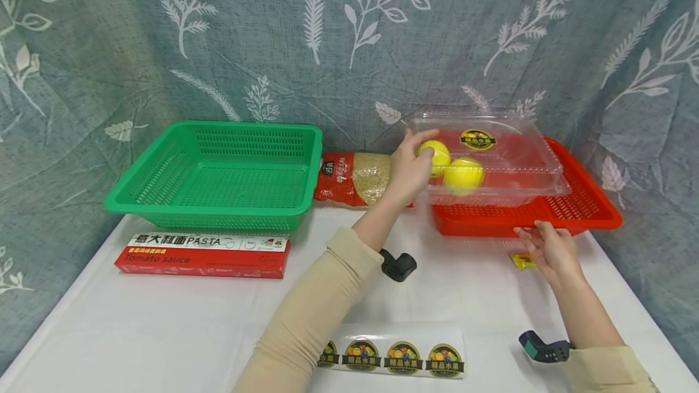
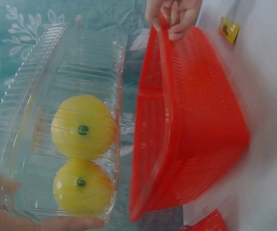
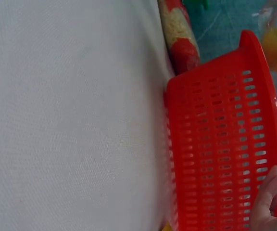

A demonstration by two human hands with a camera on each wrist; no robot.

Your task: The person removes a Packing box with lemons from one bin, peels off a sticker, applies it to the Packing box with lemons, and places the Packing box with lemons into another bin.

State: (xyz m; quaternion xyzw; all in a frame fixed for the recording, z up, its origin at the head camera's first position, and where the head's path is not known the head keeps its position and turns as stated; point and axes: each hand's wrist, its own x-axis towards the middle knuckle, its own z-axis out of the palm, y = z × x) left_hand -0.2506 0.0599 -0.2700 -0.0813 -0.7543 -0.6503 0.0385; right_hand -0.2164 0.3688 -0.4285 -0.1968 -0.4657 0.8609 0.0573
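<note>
My left hand (image 1: pixel 413 159) grips the left end of a clear plastic fruit box (image 1: pixel 513 165) with a round label on its lid. Inside lie two yellow fruits (image 2: pixel 84 127), gathered toward the held end. The box hangs over the red basket (image 1: pixel 508 223); in the left wrist view a gap shows between box and rim. My right hand (image 1: pixel 551 252) pinches the basket's front rim, its thumb on the outer wall in the right wrist view. A small yellow packet (image 1: pixel 522 261) lies on the table beside that hand.
A green basket (image 1: pixel 218 223) stands at the left, with a red pasta box (image 1: pixel 202 256) in front. Between the baskets lies a red bag with a pale window (image 1: pixel 349 178). A sheet of round stickers (image 1: pixel 401 353) is at the front edge. A patterned curtain (image 1: pixel 273 29) hangs behind.
</note>
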